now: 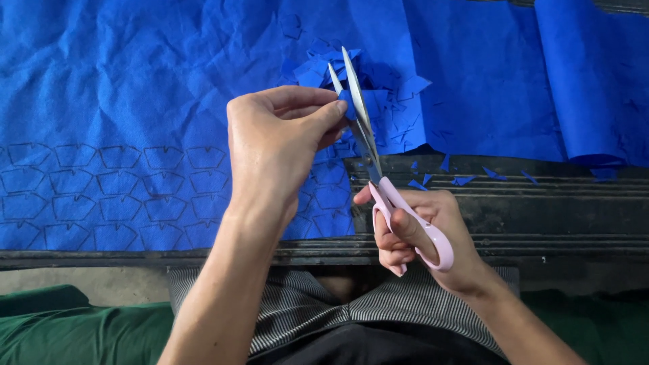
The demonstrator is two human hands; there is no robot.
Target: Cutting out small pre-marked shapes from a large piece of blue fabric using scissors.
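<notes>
My left hand (274,145) pinches a small blue fabric piece (347,105) between thumb and fingertips. My right hand (419,240) grips pink-handled scissors (378,176); their silver blades point up and away, slightly apart, with the small piece held right at the blades. Under both hands lies a large crinkled blue fabric sheet (122,88) with rows of shield-like outlines (122,196) drawn along its near left part.
A heap of cut blue scraps (385,88) lies just beyond the blades. More small scraps (466,179) are scattered on the dark ridged table edge (541,216). A folded blue strip (588,81) lies at the right. My lap shows below in striped cloth.
</notes>
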